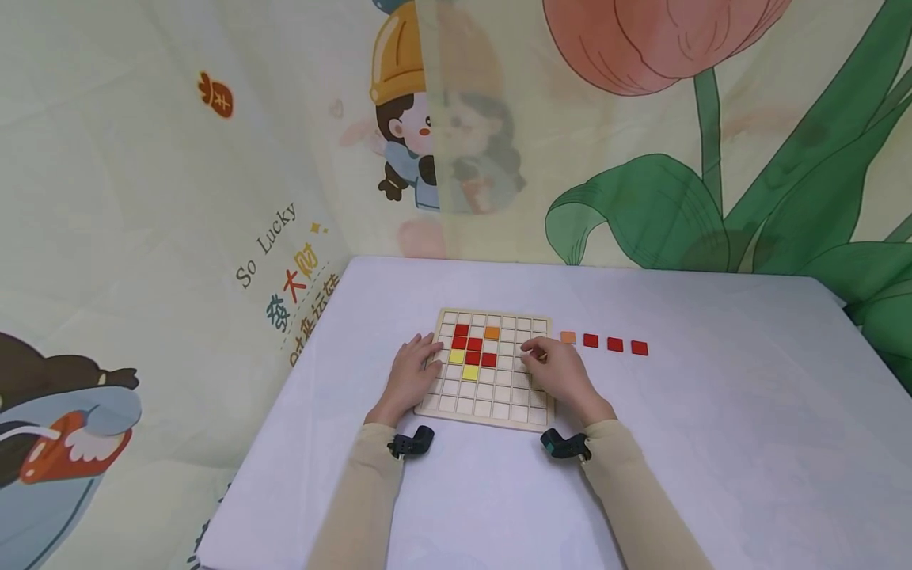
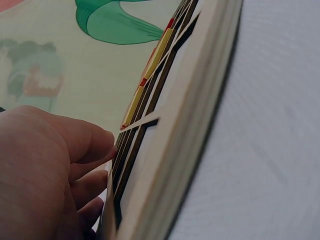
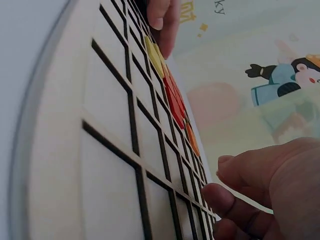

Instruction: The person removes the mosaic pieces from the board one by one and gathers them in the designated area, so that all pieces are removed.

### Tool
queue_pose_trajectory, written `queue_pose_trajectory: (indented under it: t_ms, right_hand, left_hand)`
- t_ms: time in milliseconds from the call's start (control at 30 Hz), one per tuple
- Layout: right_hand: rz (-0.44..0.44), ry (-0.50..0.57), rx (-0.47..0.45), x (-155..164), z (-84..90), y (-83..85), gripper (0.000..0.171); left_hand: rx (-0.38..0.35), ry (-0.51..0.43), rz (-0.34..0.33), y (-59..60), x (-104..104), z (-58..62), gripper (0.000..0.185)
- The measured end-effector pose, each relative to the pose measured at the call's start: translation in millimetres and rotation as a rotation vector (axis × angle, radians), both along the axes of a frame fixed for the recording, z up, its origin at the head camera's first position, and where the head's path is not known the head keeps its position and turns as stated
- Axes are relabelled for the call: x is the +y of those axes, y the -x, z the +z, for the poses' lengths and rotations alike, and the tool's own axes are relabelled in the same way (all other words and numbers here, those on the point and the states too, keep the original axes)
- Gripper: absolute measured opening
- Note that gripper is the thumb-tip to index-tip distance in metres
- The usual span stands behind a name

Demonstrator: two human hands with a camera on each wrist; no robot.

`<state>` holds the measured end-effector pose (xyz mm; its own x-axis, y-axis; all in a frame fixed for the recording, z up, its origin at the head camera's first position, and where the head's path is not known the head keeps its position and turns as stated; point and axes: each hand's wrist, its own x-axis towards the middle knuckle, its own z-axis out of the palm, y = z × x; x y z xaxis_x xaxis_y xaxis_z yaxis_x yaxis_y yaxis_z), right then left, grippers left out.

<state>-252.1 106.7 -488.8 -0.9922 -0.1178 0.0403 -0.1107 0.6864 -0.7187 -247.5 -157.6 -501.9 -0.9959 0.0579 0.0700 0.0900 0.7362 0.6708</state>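
A square wooden grid board [image 1: 484, 423] lies on the table. Set in its left half are several red tiles [image 1: 473, 358], two yellow tiles [image 1: 470, 373] and one orange tile [image 1: 492, 333]. My left hand [image 1: 415, 372] rests at the board's left edge, its fingers loosely bent over the frame. Over the right columns hovers my right hand [image 1: 563, 370], fingers relaxed; in the right wrist view a gap shows between thumb [image 3: 240, 172] and forefinger [image 3: 220, 197], with no tile in it.
To the right of the board, a loose orange tile [image 1: 568, 337] and three red tiles [image 1: 615, 344] lie in a row on the white tabletop [image 1: 748, 443]. Printed cloth [image 1: 627, 198] hangs behind the table and on its left.
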Motion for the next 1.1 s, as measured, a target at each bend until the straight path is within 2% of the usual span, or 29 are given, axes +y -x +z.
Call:
queue_pose_trajectory:
  t_ms: [300, 567, 933, 1100]
  right_hand:
    - [0.039, -0.041, 0.102, -26.7, -5.8, -8.7, 0.020]
    - [0.054, -0.096, 0.157, -44.2, -15.1, -9.8, 0.028]
    - [-0.003, -0.233, 0.229, -57.7, -12.7, -13.7, 0.038]
    - [-0.014, -0.242, 0.253, -60.0, -13.7, -13.7, 0.037]
  left_hand:
    - [-0.002, 0.004, -0.002, 1.7, 2.6, 1.5, 0.036]
    - [-0.006, 0.001, -0.003, -1.2, 2.0, 2.4, 0.036]
    - [-0.007, 0.002, 0.008, -2.6, 1.7, 4.1, 0.036]
    - [-0.008, 0.008, 0.008, -1.9, 2.3, 4.9, 0.035]
